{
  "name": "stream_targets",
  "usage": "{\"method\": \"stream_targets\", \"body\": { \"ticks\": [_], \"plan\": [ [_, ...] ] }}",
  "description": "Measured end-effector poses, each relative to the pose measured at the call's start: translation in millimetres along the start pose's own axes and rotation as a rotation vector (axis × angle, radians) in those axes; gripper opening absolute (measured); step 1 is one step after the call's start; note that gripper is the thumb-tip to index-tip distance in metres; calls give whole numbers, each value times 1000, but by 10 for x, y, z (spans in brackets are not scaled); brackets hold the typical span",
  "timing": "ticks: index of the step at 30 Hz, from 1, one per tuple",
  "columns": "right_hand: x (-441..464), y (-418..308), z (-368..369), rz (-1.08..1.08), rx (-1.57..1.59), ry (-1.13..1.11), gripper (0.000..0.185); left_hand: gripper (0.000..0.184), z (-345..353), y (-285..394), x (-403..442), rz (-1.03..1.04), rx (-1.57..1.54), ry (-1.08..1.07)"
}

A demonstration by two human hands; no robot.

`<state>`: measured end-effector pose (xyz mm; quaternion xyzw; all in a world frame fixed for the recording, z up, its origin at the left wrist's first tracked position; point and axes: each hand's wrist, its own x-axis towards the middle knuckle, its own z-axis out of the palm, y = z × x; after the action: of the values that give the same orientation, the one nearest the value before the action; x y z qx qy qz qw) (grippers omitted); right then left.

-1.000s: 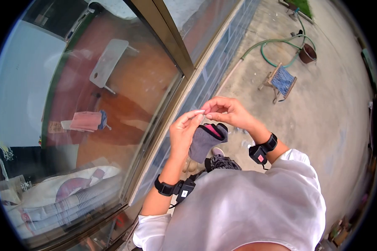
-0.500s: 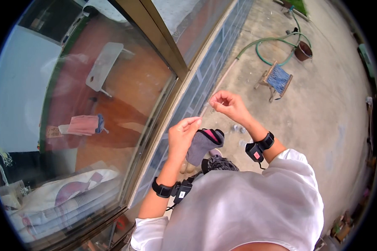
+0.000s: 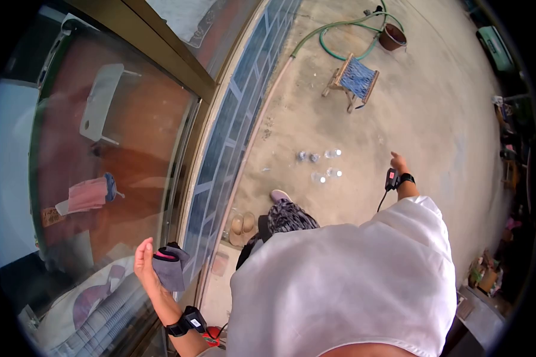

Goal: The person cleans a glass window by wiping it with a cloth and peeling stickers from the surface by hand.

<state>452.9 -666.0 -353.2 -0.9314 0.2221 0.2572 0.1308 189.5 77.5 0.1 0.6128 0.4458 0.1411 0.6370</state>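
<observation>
hands apart, cloth before window frame

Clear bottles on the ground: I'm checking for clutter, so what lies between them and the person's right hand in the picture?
Only bare concrete shows between the clear bottles and the right hand in the head view.

grey cloth hiding its contact with the left hand, white shirt running past the bottom edge, green hose leaving at the top, clear bottles showing too small for detail
</observation>
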Motion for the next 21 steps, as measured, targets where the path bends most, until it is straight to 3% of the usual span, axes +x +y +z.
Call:
{"method": "stream_targets", "body": {
  "ticks": [1, 4, 6, 7, 8, 9, 10, 11, 13, 14, 16, 19, 21],
  "plan": [
    [15, 63, 29, 4, 2, -2, 50, 18, -49, 10, -18, 2, -19, 40],
    [187, -109, 126, -152, 441, 12, 44, 19, -78, 43, -58, 8, -63, 109],
    [-255, -927, -118, -209, 570, -33, 39, 20, -136, 67, -118, 36, -88, 125],
    [64, -1944, -61, -458, 599, -80, 35, 20, -307, 198, -334, 105, -132, 215],
    [-248, -1589, -13, -434, 600, -54, 31, 19, -209, 109, -179, 68, -75, 136],
    [176, -1778, 360, -639, 729, -95, 30, 19, -228, 151, -229, 49, -43, 122],
    [-117, -2360, 223, -748, 584, -53, 29, 19, -230, 128, -249, 61, -80, 79],
    [-322, -2906, 215, -857, 709, -104, 28, 19, -247, 57, -235, 73, -88, 68],
    [-1573, -4069, -345, -1033, 693, -142, 27, 19, -211, 19, -280, 100, -97, 66],
    [-1989, -4503, -454, -1243, 745, -200, 30, 19, -254, -17, -329, 88, -129, 59],
    [-3255, -5163, -1069, -1641, 674, -98, 37, 19, -321, -81, -534, 99, -160, 35],
    [-4362, -5934, -1448, -2082, 642, 211, 48, 19, -532, -206, -856, 61, -243, 81],
    [-4966, -6338, -1616, -2244, 733, 397, 54, 19, -755, -431, -1059, 152, -320, 160]
  ]
}}
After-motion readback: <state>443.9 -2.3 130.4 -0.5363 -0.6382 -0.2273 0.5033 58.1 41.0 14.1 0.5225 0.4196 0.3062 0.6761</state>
